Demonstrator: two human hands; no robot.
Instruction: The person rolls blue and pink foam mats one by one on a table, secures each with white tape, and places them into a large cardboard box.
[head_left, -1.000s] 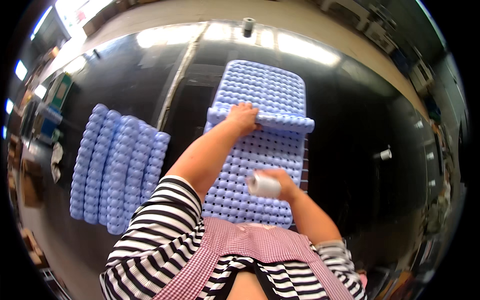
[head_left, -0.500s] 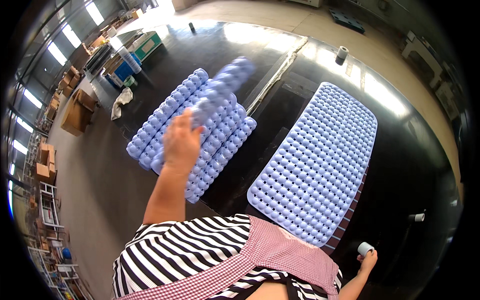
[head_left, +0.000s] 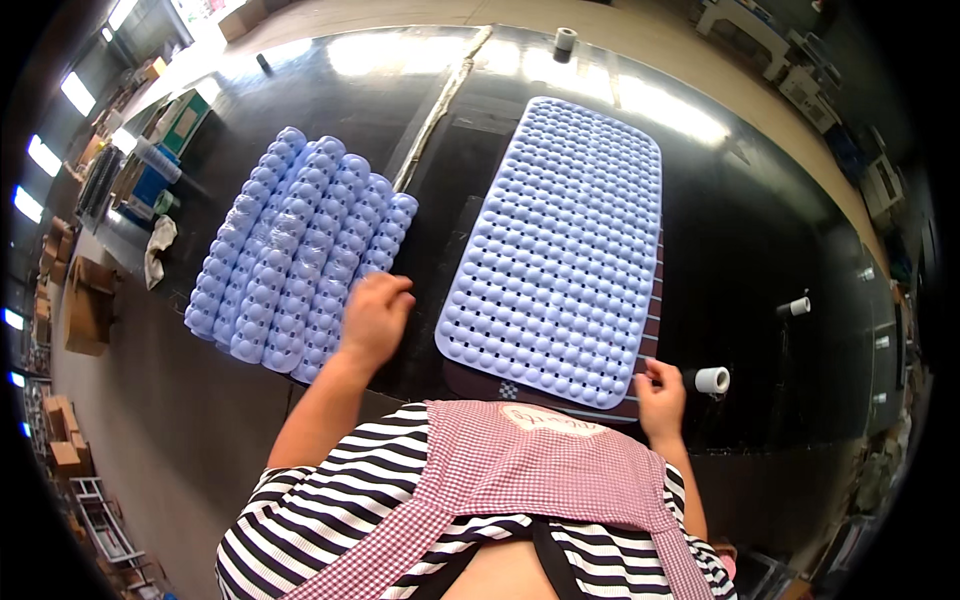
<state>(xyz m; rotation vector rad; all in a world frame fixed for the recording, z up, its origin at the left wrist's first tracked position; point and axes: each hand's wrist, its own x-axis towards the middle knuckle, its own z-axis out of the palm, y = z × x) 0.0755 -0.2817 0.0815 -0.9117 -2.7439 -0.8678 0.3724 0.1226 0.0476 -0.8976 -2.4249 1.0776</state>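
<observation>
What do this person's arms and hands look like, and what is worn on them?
Both hands are bare: the left hand and right hand show no gloves, rings or watch. Short black-and-white striped sleeves cover the upper arms, leaving the forearms bare. A red-and-white checked apron lies over the striped top.

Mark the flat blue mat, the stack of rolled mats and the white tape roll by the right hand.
flat blue mat [head_left: 565,240]: head view, middle of its bumpy top.
stack of rolled mats [head_left: 300,250]: head view, centre of the middle roll.
white tape roll [head_left: 712,379]: head view, on its outer side.
</observation>
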